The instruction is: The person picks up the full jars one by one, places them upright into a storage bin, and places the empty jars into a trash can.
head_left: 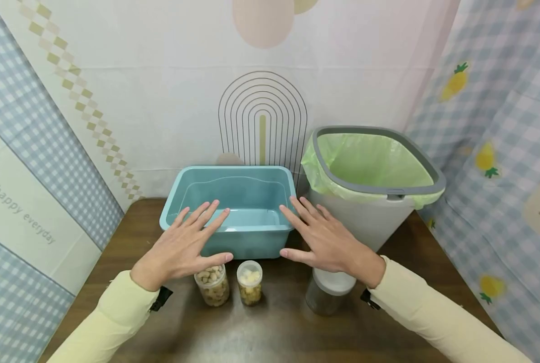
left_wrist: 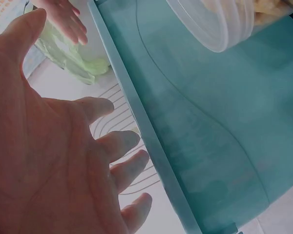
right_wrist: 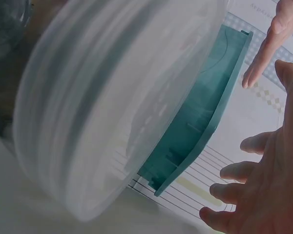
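Note:
My left hand (head_left: 181, 247) hovers with spread fingers over the front left of a teal plastic basin (head_left: 247, 244), holding nothing. My right hand (head_left: 326, 239), fingers also spread, is held above the basin's right front corner and holds nothing. Below the left hand stands a clear lidded jar (head_left: 214, 290) of pale nut-like pieces, its top partly covered by the hand. A slimmer jar (head_left: 250, 285) with pale chunks and brownish pieces stands beside it. Under the right wrist is a larger clear jar with a white lid (head_left: 334, 282), seen very close in the right wrist view.
A grey-white trash bin (head_left: 356, 212) with a green liner bag (head_left: 379, 161) stands right of the basin. Everything stands on a dark brown wooden table (head_left: 270, 333). A patterned cloth (head_left: 170, 101) hangs behind, with checked cloths at both sides.

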Tool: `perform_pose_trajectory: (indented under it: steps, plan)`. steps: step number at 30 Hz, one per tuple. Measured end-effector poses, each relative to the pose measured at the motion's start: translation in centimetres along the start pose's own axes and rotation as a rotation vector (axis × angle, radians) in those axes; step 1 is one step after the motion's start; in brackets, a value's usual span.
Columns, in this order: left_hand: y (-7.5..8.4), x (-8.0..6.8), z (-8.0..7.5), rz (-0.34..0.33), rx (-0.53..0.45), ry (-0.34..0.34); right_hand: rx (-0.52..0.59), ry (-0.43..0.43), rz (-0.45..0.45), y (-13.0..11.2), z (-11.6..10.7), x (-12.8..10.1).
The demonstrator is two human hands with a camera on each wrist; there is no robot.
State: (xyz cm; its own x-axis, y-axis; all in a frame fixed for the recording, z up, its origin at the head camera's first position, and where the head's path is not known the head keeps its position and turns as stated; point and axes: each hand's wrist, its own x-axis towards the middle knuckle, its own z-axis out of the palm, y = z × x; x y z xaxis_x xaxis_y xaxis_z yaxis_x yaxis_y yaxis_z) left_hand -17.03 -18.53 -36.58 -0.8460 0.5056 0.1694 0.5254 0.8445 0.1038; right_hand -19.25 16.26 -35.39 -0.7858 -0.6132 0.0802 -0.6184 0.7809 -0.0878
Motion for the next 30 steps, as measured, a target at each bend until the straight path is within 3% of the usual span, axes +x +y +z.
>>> perform_pose_trajectory:
  steps: [20, 30]
  plan:
    - [-0.9, -1.6, -0.5, -0.066, -0.010, -0.006, 0.021, -0.029, -0.011, 0.4, 0.1, 0.4]
    - [-2.5, -2.2, -1.2, -0.124, -0.021, -0.044, -0.001, 0.047, -0.113, -0.8, 0.4, 0.2]
